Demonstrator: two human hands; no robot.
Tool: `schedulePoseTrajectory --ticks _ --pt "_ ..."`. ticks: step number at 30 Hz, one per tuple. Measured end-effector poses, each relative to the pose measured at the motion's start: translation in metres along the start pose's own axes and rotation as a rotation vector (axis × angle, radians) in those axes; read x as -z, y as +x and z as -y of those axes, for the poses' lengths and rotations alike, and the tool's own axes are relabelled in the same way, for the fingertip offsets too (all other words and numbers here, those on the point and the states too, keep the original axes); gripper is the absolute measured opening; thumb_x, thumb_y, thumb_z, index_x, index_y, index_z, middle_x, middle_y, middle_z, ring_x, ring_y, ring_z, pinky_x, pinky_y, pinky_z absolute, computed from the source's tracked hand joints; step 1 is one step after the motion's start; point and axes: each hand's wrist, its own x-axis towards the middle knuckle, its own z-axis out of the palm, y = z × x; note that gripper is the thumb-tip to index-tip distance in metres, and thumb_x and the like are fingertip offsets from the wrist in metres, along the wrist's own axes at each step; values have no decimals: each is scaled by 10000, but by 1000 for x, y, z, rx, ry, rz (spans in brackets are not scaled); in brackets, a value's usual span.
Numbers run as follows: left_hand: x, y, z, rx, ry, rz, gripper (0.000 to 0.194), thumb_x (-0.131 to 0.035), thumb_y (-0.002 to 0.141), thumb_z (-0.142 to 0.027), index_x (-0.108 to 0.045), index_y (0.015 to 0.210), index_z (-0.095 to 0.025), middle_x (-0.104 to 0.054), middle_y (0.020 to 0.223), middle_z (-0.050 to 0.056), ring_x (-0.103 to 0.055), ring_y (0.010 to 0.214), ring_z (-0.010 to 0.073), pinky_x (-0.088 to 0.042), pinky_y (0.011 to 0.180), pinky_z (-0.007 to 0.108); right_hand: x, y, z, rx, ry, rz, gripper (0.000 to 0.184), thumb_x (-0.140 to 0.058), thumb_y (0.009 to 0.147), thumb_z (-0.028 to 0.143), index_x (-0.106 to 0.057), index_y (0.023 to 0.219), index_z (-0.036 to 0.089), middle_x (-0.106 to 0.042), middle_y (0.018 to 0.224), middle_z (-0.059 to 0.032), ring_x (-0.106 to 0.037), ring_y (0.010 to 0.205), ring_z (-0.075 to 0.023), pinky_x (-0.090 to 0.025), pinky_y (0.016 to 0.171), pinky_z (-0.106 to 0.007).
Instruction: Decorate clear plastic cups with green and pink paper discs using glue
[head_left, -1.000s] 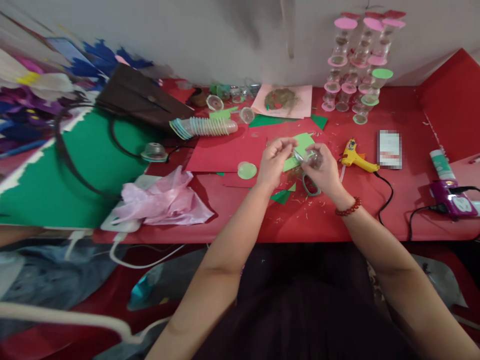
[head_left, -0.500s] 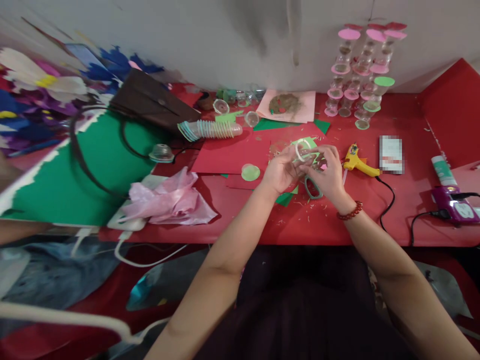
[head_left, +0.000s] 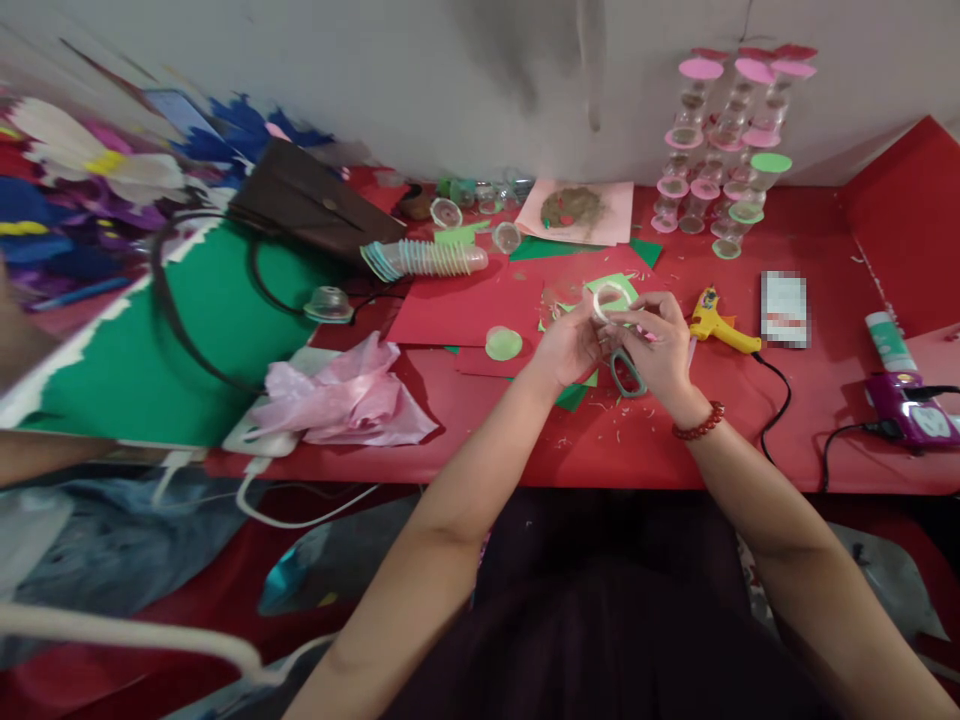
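Over the middle of the red table, my left hand (head_left: 568, 348) and my right hand (head_left: 654, 345) meet around a small clear plastic cup with a white rim (head_left: 598, 303). The rim faces up and away from me; fingers cover most of the body. My left fingers curl around its side, while my right thumb and fingertips pinch at its near edge. Grey-handled scissors (head_left: 628, 375) lie just under my hands, partly hidden, among green paper scraps (head_left: 619, 283). To the left of my left hand is a pale green paper disc (head_left: 503, 344).
A yellow glue gun (head_left: 722, 325) lies right of my hands, its cord trailing forward. Stacked clear cups (head_left: 435, 259), a pink plastic bag (head_left: 352, 390) and a brown bag (head_left: 315, 200) are leftward. Decorated cup strings (head_left: 705, 150) hang back right. Another person's arm (head_left: 52, 460) shows far left.
My right fingers have shifted slightly against the cup, and its white rim now shows more clearly. The whole view has drifted a little; the things on the table stay where they were.
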Motion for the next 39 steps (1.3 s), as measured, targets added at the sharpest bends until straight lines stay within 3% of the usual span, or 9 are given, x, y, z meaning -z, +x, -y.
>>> schedulePoseTrajectory --ticks 3,10,14,18,24,29,32,36,39 --pt "5 3 1 -36 70 29 287 -689 970 -529 -742 960 -247 -674 752 20 -586 634 133 -576 669 290 0 1 -1 21 -12 16 124 -797 880 198 -839 873 315 -693 1032 -32 -663 957 -226 -596 889 -449" --pt "11 3 2 -51 44 60 233 -737 955 -481 -731 1013 -255 -702 820 19 -638 712 140 -575 765 305 5 4 -2 97 -23 22 145 -761 907 196 -819 833 306 -768 955 -26 -699 915 -237 -579 883 -460" --pt "11 4 7 -163 86 56 259 -802 912 -458 -701 1052 -264 -679 816 -5 -625 686 120 -540 695 276 7 5 3 104 -26 0 79 -808 888 248 -778 827 287 -779 926 -17 -700 897 -237 -553 920 -467" --pt "9 4 12 -289 167 25 304 -855 877 -389 -651 1073 -278 -702 904 -23 -651 729 103 -525 709 262 4 4 6 31 -33 -2 100 -837 862 308 -750 902 277 -776 904 -16 -667 830 -221 -550 849 -421" --pt "5 -1 17 -331 242 -41 391 -898 831 -390 -591 1037 -261 -702 947 -36 -705 734 105 -570 737 271 4 2 6 -49 -37 -69 114 -696 936 269 -731 829 264 -722 797 -13 -608 734 -193 -512 718 -359" --pt "4 -1 21 -449 290 -100 477 -965 723 -366 -615 1029 -258 -709 976 -32 -709 789 120 -597 777 274 6 6 8 -175 25 -12 115 -663 912 188 -654 810 240 -655 791 15 -574 763 -158 -482 755 -316" --pt "4 -2 21 -473 296 -68 426 -951 731 -319 -643 1020 -261 -728 985 -25 -713 835 134 -597 806 284 5 9 7 -245 102 29 146 -667 908 165 -603 796 234 -598 770 31 -540 769 -146 -463 785 -306" --pt "1 -5 16 -441 245 -1 349 -912 757 -217 -681 1014 -264 -769 999 -12 -728 869 148 -586 829 282 3 9 5 -356 247 57 198 -665 976 286 -568 811 236 -525 709 53 -479 660 -124 -419 674 -280" --pt "-1 -6 11 -370 141 -2 301 -863 799 -187 -686 1028 -269 -780 982 -13 -721 793 143 -587 788 286 6 10 2 -359 258 -16 361 -603 1039 468 -571 768 231 -506 684 40 -460 623 -118 -402 626 -276"
